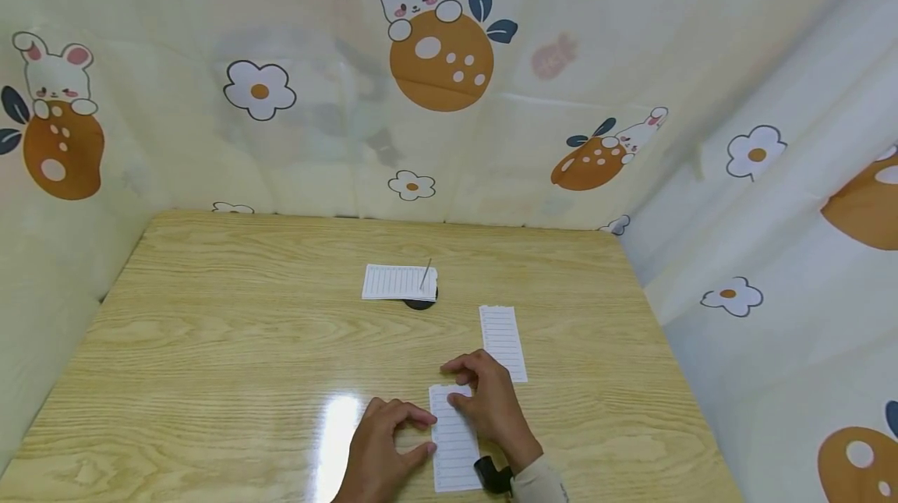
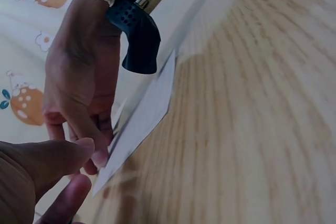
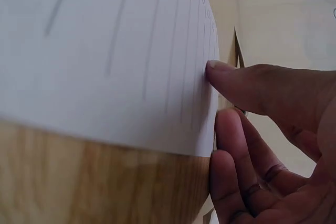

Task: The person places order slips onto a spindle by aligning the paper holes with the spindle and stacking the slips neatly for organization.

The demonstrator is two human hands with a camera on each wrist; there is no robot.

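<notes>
A white lined paper slip (image 1: pixel 454 448) lies in front of me at the lower middle of the table, between both hands. My right hand (image 1: pixel 491 402) is at its far end, thumb on the lined face. In the right wrist view the thumb (image 3: pixel 226 74) and curled fingers (image 3: pixel 228 135) meet at the slip's edge and pinch it. My left hand (image 1: pixel 386 444) is at the slip's left edge, thumb and forefinger spread apart with their tips right at that edge. Just beyond the right hand lies a second lined slip (image 1: pixel 503 339).
Farther back, several lined slips (image 1: pixel 396 282) sit on a thin metal spike (image 1: pixel 426 273) with a round black base (image 1: pixel 421 304). A black wrist camera (image 1: pixel 491 476) on the right wrist overlaps the near slip's corner. Patterned curtains (image 1: pixel 316 136) border the wooden table (image 1: pixel 210 363).
</notes>
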